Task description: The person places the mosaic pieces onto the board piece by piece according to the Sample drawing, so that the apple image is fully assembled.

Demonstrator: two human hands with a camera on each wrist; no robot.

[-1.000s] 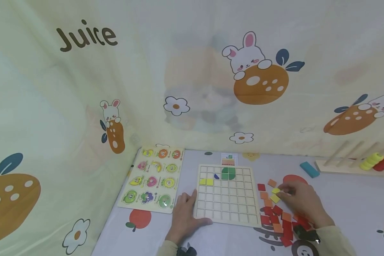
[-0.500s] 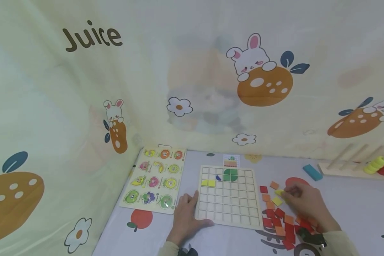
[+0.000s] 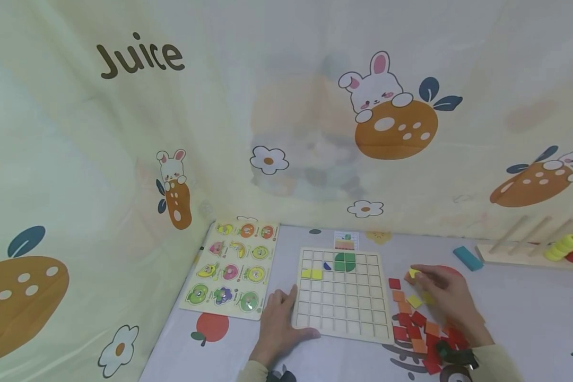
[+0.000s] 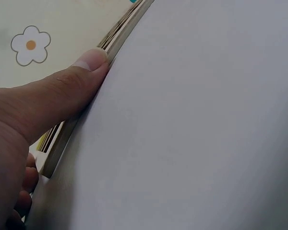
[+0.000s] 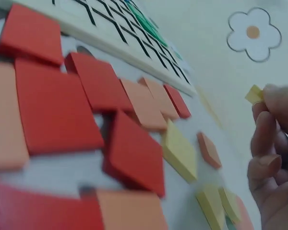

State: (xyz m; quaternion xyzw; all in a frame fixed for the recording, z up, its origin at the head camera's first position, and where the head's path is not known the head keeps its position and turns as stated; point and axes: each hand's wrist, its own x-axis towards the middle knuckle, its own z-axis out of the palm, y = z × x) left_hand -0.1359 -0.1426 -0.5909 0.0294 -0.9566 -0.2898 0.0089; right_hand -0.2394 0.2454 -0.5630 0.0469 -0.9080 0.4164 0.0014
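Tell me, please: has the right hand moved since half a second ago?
Yes: judged against the topmost red square tile, the right hand has shifted upward in the head view and slightly left, toward the grid board.

Fruit puzzle board (image 3: 240, 285); teal block (image 3: 468, 258) beside wooden bead rack (image 3: 520, 256)

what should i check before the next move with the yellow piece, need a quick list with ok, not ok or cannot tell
1. Yellow piece pinched in the right hand: ok.
2. Its exact shape: cannot tell, the fingers cover part of it.
3. Grid board braced: ok, the left hand touches its near left corner.
4. Bare cells available: ok, most are uncovered.
5. Right hand over the board: not ok, it is to the board's right.
6. Picture card unobstructed by hands: ok, just beyond the board's far edge.
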